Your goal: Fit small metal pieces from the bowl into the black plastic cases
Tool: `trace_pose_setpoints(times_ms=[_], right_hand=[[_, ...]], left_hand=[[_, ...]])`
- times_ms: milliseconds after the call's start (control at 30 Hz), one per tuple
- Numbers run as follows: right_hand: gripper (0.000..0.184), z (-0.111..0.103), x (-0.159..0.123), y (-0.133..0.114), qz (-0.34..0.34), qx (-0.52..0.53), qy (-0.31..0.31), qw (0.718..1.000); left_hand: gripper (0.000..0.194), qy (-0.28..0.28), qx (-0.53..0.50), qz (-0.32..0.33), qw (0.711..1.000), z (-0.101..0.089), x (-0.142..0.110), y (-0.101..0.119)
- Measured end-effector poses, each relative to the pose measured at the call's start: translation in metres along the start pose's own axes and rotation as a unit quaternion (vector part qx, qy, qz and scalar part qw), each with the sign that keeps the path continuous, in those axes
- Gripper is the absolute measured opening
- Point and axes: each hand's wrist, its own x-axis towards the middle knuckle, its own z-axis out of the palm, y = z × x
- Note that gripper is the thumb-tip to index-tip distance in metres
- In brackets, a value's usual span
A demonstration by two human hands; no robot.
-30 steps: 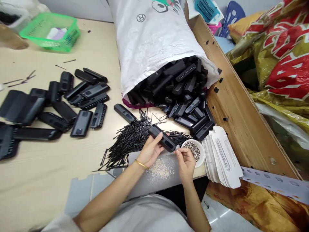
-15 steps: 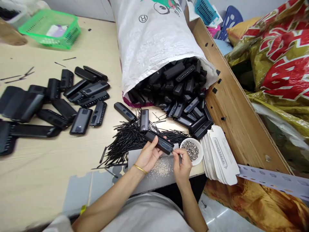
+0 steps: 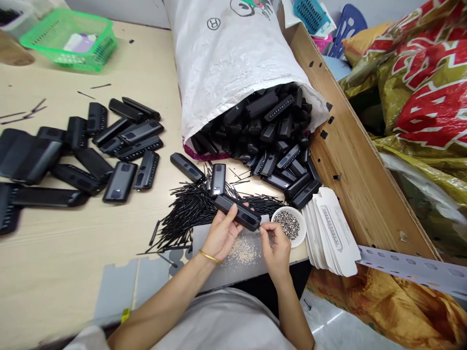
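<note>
My left hand (image 3: 221, 234) holds a long black plastic case (image 3: 239, 212) between thumb and fingers, tilted down to the right. My right hand (image 3: 274, 245) is pinched at the case's right end; whatever lies between its fingertips is too small to make out. Beneath and behind the case spreads a pile of thin black rods (image 3: 193, 211), with another black case (image 3: 218, 179) lying on it. Just right of my right hand stands a white bowl (image 3: 304, 232) of small shiny metal pieces (image 3: 287, 223). Under my hands, pale granules (image 3: 243, 253) lie on a grey sheet (image 3: 215, 274).
A white sack (image 3: 233, 63) spills many black cases (image 3: 270, 109) toward me. More cases (image 3: 120, 181) lie loose at left. Stacked white cartons (image 3: 333, 233) lean by a wooden board (image 3: 350, 146) at right. A green basket (image 3: 69, 58) stands at the back left.
Both hands and the held case have shifted slightly left and down. A second case now lies on the rods, where none showed in the earliest frame. The right hand stays pinched at the held case's end.
</note>
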Motion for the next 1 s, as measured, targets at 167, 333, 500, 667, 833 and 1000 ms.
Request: trace_pose_setpoints(times_ms=[167, 333, 500, 667, 833, 1000], right_hand=[[0.007, 0.002, -0.002, 0.004, 0.045, 0.087, -0.012, 0.995], [0.006, 0.004, -0.002, 0.007, 0.066, 0.129, 0.006, 0.989], [0.005, 0.004, 0.001, 0.005, -0.002, 0.078, 0.048, 0.996], [0.009, -0.001, 0.004, 0.002, -0.067, 0.026, 0.060, 0.996], [0.008, 0.008, 0.001, 0.010, 0.010, 0.107, 0.060, 0.992], [0.008, 0.010, 0.002, 0.009, 0.059, 0.210, 0.069, 0.973]], left_hand=[[0.025, 0.005, -0.006, -0.008, 1.000, 0.001, 0.002, 0.000], [0.013, 0.011, -0.017, -0.024, 1.000, 0.003, 0.001, 0.002], [0.011, 0.022, -0.017, -0.044, 0.999, 0.006, 0.000, 0.002], [0.020, 0.008, -0.003, -0.019, 1.000, 0.005, -0.003, -0.002], [0.023, -0.001, 0.029, -0.017, 0.999, 0.000, 0.003, -0.008], [0.021, -0.014, 0.071, -0.044, 0.996, 0.006, 0.006, -0.001]])
